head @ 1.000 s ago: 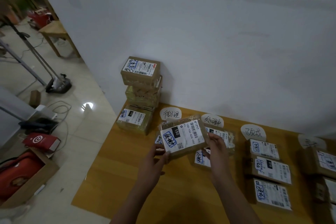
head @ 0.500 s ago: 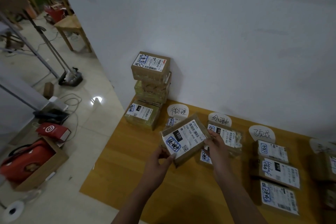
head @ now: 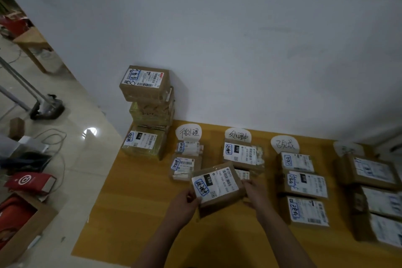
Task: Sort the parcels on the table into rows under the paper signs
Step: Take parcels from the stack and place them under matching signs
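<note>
I have the held parcel (head: 217, 187) between the left hand (head: 185, 204) and right hand (head: 256, 196), over the table (head: 130, 213). Just beyond the left fingers (head: 192, 197) two small parcels (head: 185, 159) lie in a row under the first sign (head: 188, 132); further left, a stack (head: 148, 111) stands against the wall. Beyond the right fingers (head: 247, 183) are two parcels under the second sign (head: 238, 136) (the nearer one mostly hidden). To their right, three parcels lie under the third sign (head: 284, 144), then another row under the fourth sign (head: 348, 148)

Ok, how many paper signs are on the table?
4, left to right: leftmost sign beside the parcel stack, second sign, third sign, and a blurred fourth sign farthest right. Others may be hidden.
</note>
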